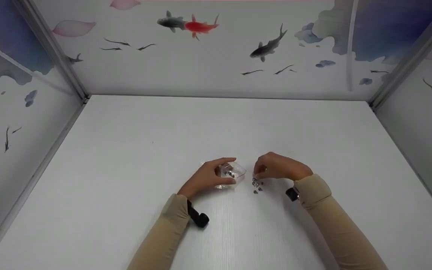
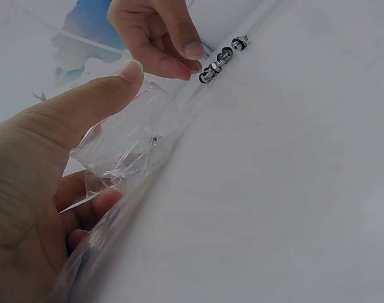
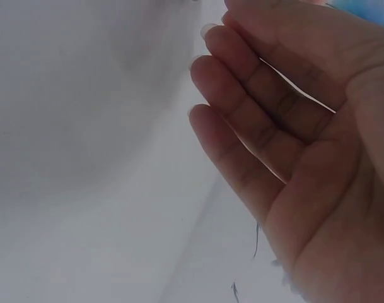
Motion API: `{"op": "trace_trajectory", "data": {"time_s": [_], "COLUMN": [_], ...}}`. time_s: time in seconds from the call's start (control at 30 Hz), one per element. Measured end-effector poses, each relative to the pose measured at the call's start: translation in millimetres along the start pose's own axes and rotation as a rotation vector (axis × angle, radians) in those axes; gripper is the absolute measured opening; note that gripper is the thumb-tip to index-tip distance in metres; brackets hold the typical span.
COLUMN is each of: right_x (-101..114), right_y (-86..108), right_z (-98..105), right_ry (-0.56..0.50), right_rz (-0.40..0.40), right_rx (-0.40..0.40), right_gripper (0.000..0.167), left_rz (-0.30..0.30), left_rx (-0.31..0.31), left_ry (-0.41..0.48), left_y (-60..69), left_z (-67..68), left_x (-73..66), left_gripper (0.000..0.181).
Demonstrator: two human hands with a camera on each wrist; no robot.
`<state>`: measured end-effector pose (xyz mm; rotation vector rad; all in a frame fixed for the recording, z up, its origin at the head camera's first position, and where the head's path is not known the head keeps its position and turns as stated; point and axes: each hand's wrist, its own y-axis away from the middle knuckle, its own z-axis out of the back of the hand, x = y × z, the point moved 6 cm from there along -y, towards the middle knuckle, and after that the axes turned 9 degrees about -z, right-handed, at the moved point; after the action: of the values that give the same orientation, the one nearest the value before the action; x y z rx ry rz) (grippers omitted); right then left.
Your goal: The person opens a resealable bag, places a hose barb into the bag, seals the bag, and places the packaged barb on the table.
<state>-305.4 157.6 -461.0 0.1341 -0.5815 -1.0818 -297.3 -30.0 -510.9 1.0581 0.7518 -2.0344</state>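
Observation:
My left hand (image 1: 208, 176) grips a clear plastic bag (image 2: 132, 136), its thumb on one side and its fingers on the other. Inside the bag, several small metal pieces (image 1: 230, 174) show through the film. To the right, my right hand (image 1: 281, 167) is low over a loose group of small silver metal fittings (image 1: 257, 184) with dark rings. Its thumb and forefinger come close together at the far edge of that group. Whether a fitting is between them is hidden. In the right wrist view, the other fingers (image 3: 242, 142) are loosely bent.
Both hands work over a white table (image 1: 126, 206). A white back wall (image 1: 208, 71) with painted fish closes its far edge, and similar side panels (image 1: 17, 138) stand left and right. Each wrist carries a small black device (image 1: 201, 220).

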Motion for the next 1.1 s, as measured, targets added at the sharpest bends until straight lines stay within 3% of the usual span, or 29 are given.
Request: {"op": "trace_trajectory", "data": {"time_s": [0.33, 0.6, 1.1], "right_x": [-4.6, -3.0, -4.9], "right_y": [-2.6, -2.0, -4.5], "right_z": [-6.1, -6.8, -10.3], "right_ry": [0.002, -0.015, 0.029], "right_rz": [-0.020, 0.015, -0.022], "right_rx": [0.015, -0.003, -0.012], "right_gripper": [0.009, 0.008, 0.009], "left_rz": [-0.010, 0.013, -0.001], "left_rx": [0.007, 0.002, 0.007], "left_ry": [-0.012, 0.001, -0.013], "left_y": [-0.4, 0.3, 0.3], "left_z": [0.4, -0.5, -0.5], "left_x": [-1.0, -0.6, -1.1], "left_gripper": [0.069, 0.070, 0.069]}}
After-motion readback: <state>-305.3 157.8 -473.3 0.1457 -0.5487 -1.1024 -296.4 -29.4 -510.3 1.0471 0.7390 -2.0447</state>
